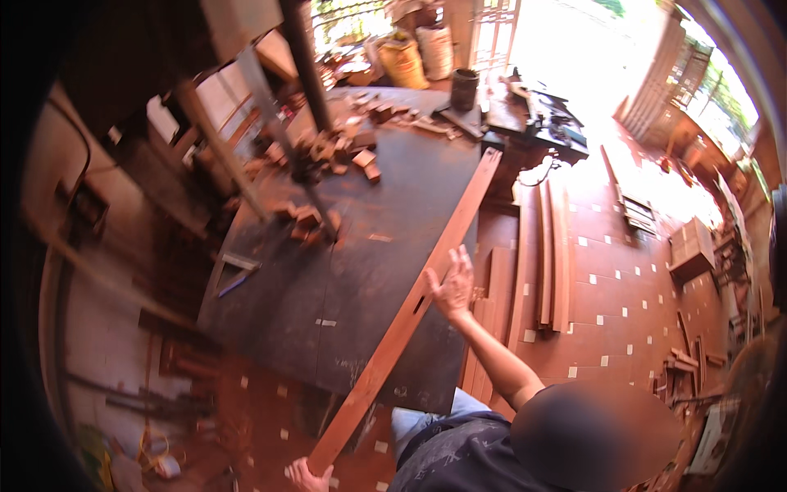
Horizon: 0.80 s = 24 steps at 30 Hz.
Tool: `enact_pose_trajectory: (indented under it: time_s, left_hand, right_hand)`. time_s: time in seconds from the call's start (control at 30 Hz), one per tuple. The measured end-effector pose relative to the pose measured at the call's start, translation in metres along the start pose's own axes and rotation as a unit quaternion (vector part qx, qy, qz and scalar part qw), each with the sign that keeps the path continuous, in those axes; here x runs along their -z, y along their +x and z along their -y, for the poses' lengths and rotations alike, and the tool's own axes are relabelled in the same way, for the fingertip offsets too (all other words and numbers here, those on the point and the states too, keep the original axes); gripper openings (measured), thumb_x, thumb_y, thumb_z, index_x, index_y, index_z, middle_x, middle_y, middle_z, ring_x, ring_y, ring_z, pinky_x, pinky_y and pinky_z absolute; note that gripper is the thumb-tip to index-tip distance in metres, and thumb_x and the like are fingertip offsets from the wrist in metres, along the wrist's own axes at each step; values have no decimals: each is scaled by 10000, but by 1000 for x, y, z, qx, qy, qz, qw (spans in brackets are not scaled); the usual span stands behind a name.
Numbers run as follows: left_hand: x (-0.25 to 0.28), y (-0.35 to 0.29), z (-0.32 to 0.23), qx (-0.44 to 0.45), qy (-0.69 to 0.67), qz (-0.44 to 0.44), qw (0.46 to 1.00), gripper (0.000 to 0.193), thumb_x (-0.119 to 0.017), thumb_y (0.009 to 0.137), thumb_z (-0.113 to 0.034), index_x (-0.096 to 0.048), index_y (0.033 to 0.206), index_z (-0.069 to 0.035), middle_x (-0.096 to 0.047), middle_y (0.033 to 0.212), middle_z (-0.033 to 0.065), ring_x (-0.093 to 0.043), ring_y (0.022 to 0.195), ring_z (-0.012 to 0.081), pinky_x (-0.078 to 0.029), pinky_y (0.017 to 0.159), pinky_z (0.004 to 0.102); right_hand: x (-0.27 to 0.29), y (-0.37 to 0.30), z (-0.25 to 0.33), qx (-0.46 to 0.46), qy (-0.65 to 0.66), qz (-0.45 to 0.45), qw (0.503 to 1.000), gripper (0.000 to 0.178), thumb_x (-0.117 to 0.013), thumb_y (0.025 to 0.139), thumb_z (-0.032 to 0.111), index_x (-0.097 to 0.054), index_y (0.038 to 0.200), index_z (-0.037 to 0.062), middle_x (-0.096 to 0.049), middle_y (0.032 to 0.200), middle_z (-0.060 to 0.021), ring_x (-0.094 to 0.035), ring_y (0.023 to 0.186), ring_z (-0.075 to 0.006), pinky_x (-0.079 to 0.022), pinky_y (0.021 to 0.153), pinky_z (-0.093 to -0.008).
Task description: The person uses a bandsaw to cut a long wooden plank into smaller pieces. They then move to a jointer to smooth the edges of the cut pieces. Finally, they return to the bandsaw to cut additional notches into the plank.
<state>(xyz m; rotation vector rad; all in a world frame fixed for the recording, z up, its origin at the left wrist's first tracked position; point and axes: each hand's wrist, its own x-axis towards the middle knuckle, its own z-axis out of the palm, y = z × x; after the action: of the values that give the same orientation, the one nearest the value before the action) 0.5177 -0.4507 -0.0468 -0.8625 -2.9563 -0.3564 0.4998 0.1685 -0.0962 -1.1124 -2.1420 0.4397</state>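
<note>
A long reddish wooden board (385, 361) runs slantwise across a dark tabletop (361, 271), from the lower edge of the picture to the table's far right corner. A narrow dark slot shows in its face near the middle, with small marks or holes at the far end. My left hand (310, 476) is closed around the near end, beyond the table's front edge; its forearm is out of view. My right hand (453, 283) lies flat by the board's right edge near the slot, fingers spread and thumb toward the board.
Small wood offcuts (336, 152) are heaped on the table's far left. Metal posts (303, 66) rise at its left side. A dark tin (464, 88) stands at the back corner. Long planks (551, 254) lie right of the table, above a tiled floor (611, 287). A box (691, 248) stands farther right.
</note>
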Motion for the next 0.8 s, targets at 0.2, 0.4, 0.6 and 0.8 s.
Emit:
enact_pose_trajectory:
  time_s: [0.2,0.4,0.6,0.8]
  left_hand:
    - [7,90,40,-22,-36,27,999,714,-975,661,-298,-627,1247,-82,-666,1178,186,-594,1123,444,-502,972,557]
    - [-26,212,105,-62,-29,-12,998,741,-968,564,-446,-610,1107,-92,-603,1062,124,-562,1071,400,-464,935,523]
    - [-53,336,58,-123,-19,11,992,755,-982,543,-373,-602,1144,-120,-610,1147,96,-550,1156,369,-471,957,510]
    - [-50,393,64,-166,9,10,986,734,-942,610,-505,-607,1152,-140,-611,1148,66,-560,1171,339,-486,953,503]
  right_hand:
    - [-25,-4,9,-172,-9,36,984,1043,-815,767,337,-309,1601,-31,-130,1716,-283,-216,1532,-553,-258,1271,-585]
    - [-9,0,6,-250,33,-56,966,927,-775,693,221,-450,1542,40,-204,1700,-257,-219,1526,-576,-215,1263,-656]
    - [10,15,-35,-319,7,-137,938,789,-740,702,213,-559,1448,32,-236,1701,-252,-255,1527,-554,-178,1276,-639]
    - [1,2,-36,-306,-58,-193,930,664,-730,696,211,-645,1323,9,-293,1687,-233,-374,1486,-438,-237,1240,-570]
